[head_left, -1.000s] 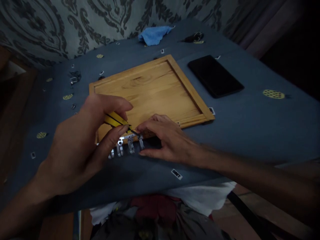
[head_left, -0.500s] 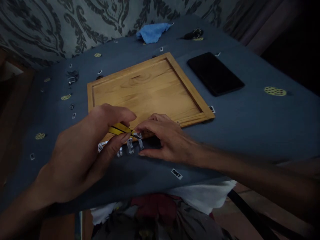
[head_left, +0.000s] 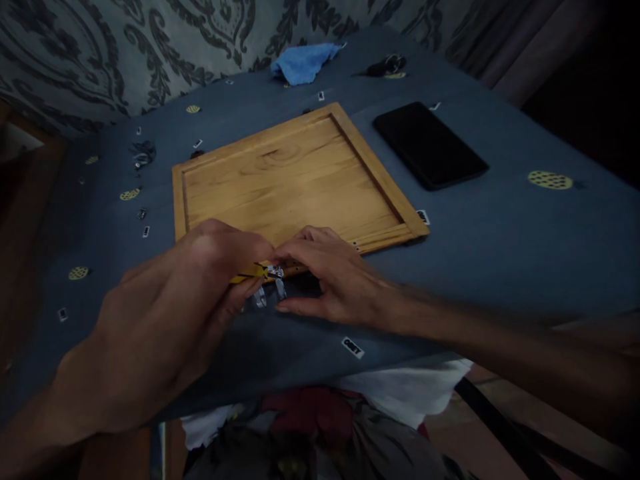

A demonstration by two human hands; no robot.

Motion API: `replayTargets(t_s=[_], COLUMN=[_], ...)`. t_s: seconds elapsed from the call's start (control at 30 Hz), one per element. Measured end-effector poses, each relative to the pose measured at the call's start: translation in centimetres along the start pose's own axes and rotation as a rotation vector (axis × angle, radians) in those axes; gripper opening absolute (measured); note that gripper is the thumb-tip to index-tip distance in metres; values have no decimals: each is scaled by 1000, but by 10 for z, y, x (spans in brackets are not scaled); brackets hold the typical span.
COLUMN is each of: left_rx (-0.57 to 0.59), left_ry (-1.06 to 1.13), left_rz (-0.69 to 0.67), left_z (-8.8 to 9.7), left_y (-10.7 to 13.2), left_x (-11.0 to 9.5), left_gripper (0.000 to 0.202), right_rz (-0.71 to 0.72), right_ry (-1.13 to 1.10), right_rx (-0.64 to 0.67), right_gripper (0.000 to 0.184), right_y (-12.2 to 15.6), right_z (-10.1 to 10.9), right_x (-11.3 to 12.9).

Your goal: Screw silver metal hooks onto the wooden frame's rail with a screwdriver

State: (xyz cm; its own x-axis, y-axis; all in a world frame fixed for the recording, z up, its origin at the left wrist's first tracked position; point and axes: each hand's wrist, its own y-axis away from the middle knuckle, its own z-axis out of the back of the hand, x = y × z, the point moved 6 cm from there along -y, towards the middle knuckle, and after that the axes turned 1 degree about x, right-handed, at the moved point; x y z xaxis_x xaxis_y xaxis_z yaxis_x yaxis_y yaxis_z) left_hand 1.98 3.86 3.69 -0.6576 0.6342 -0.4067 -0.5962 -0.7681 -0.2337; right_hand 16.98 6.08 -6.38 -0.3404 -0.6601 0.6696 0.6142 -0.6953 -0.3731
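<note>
My left hand (head_left: 185,300) is closed around a yellow-and-black screwdriver (head_left: 249,271), whose tip points right at a shiny metal hook (head_left: 281,289). That hook sits at the near edge of a framed wooden board (head_left: 295,193). From the other side, my right hand (head_left: 337,277) pinches it, index finger by its upper plate and thumb by its lower curve. Just left, another metal hook (head_left: 260,297) hangs over the same edge, partly behind my left fingers. Small dark holes show in the wood near my right fingers.
A black phone or tablet (head_left: 430,145) lies right of the board. Behind are a blue cloth (head_left: 305,63) and a dark tool-like object (head_left: 387,65). Small shiny parts (head_left: 143,155) lie at the left on the patterned blue tablecloth (head_left: 500,247). A patterned curtain borders the back.
My left hand has moved slightly right and its fingers have closed further over the screwdriver, covering hooks that showed at the left. My right hand has stayed almost still.
</note>
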Motion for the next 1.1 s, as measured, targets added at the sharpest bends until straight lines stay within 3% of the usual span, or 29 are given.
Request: replayTargets(t_s=[0.13, 0.23, 0.43, 0.5, 0.8, 0.97, 1.1], left_rx=[22, -11, -147, -166, -150, -180, -209], left_ry=[-38, -28, -98, -109, -36, -24, -58], left_rz=[-43, -34, 249, 277, 181, -1, 72], left_z=[0, 3, 13, 14, 9, 10, 9], left_y=[-2, 0, 6, 6, 1, 3, 3], left_x=[-3, -1, 15, 15, 12, 4, 4], left_gripper=[21, 29, 26, 28, 24, 36, 29], right_rz=[-9, 1, 18, 20, 1, -11, -14], right_ry=[15, 22, 23, 11, 6, 3, 13], right_rx=[7, 3, -25, -28, -16, -9, -9], right_gripper=[45, 46, 48, 47, 45, 46, 45], right_y=[0, 0, 0, 1, 0, 0, 0], right_z=[0, 0, 0, 0, 1, 0, -1], right_x=[0, 1, 0, 0, 0, -1, -1])
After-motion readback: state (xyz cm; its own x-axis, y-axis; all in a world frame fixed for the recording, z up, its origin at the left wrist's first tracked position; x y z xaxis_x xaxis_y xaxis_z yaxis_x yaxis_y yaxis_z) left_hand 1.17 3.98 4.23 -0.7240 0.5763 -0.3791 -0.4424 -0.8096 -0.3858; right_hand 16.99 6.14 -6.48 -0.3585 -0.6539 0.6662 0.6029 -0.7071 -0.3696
